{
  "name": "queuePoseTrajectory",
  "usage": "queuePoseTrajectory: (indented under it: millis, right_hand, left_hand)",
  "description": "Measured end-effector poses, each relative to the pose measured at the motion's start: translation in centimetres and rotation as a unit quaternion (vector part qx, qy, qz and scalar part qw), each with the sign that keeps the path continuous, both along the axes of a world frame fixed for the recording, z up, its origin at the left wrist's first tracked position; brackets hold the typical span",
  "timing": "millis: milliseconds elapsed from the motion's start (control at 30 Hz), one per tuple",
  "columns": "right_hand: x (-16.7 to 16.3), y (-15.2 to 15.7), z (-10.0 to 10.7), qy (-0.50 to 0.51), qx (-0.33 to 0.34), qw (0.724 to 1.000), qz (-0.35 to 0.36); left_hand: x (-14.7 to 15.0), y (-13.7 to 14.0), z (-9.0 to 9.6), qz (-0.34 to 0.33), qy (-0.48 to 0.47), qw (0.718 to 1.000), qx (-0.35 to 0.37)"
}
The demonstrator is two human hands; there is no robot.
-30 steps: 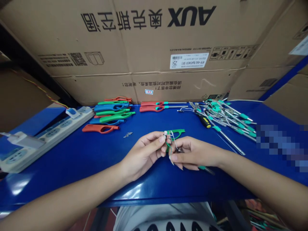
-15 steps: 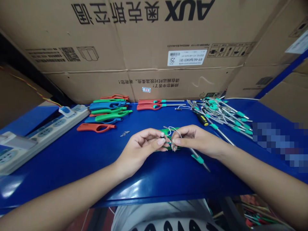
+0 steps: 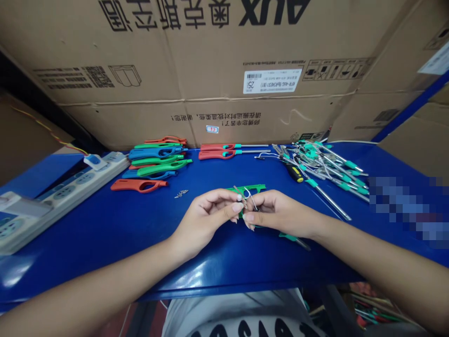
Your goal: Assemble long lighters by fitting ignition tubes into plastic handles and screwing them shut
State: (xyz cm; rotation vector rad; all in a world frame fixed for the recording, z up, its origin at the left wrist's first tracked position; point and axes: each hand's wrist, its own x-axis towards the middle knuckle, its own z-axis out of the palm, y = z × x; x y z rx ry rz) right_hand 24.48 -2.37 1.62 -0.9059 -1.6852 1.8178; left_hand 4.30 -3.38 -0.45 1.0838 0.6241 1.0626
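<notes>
My left hand (image 3: 213, 215) is closed in a pinch around a small black part with a white tip (image 3: 240, 198), which looks like a lighter's igniter. Close by, my right hand (image 3: 280, 213) has its fingertips pressed together on a thin white wire (image 3: 254, 199) that loops up between the hands. Both hands' fingertips almost meet. Beneath them lies a green lighter shell (image 3: 258, 187), partly covered by my fingers. A metal lighter tube with a teal collar (image 3: 290, 238) pokes out below my right hand.
Orange, green and blue lighter handles (image 3: 159, 166) are stacked at left beside a white power strip (image 3: 70, 192). Small screws (image 3: 181, 194) lie nearby. Two red lighters (image 3: 217, 153) rest at the back. A black-yellow screwdriver (image 3: 296, 173) touches a pile of metal tubes (image 3: 329, 168). A cardboard wall (image 3: 140, 117) stands behind.
My right hand has shifted slightly left and down, closer to my left hand. More of the green shell shows above the hands. The teal-collared tube has moved slightly right and down.
</notes>
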Motion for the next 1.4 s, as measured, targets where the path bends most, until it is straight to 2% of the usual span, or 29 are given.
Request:
queuePoseTrajectory:
  millis: [233, 433, 567, 667, 767, 833, 933, 1033, 1200, 1400]
  right_hand:
    - [0.8, 0.4, 0.0, 0.021, 0.042, 0.999, -0.013]
    - [1.5, 0.6, 0.6, 0.028, 0.060, 0.998, 0.008]
    - [1.4, 0.4, 0.7, 0.017, 0.059, 0.998, -0.027]
    - [1.4, 0.3, 0.4, 0.022, 0.139, 0.986, -0.086]
    - [1.5, 0.1, 0.1, 0.006, 0.261, 0.955, -0.141]
    - [1.6, -0.1, 0.1, -0.004, 0.323, 0.935, -0.148]
    - [1.6, -0.2, 0.2, -0.028, 0.390, 0.914, -0.110]
    - [1.4, -0.2, 0.2, -0.053, 0.443, 0.892, -0.077]
    - [1.3, -0.1, -0.3, -0.068, 0.521, 0.848, -0.066]
    - [1.4, -0.1, -0.5, -0.078, 0.531, 0.842, -0.051]
  left_hand:
    - [-0.2, 0.3, 0.3, 0.009, -0.009, 0.999, -0.037]
    - [-0.3, 0.2, 1.0, 0.003, 0.027, 1.000, -0.014]
    - [-0.4, 0.1, 1.2, -0.009, 0.034, 0.999, -0.003]
    - [-0.4, 0.0, 1.2, -0.016, 0.035, 0.999, 0.003]
    - [-0.3, 0.0, 1.2, -0.016, 0.034, 0.999, 0.008]
    - [-0.3, 0.0, 1.2, -0.015, 0.031, 0.999, 0.015]
    - [-0.3, 0.1, 1.3, -0.009, 0.036, 0.999, 0.026]
    - [-0.4, 0.0, 1.3, 0.008, 0.056, 0.998, 0.030]
    - [-0.4, -0.2, 1.2, 0.030, 0.070, 0.997, 0.033]
    - [-0.3, -0.3, 1.2, 0.050, 0.084, 0.995, 0.037]
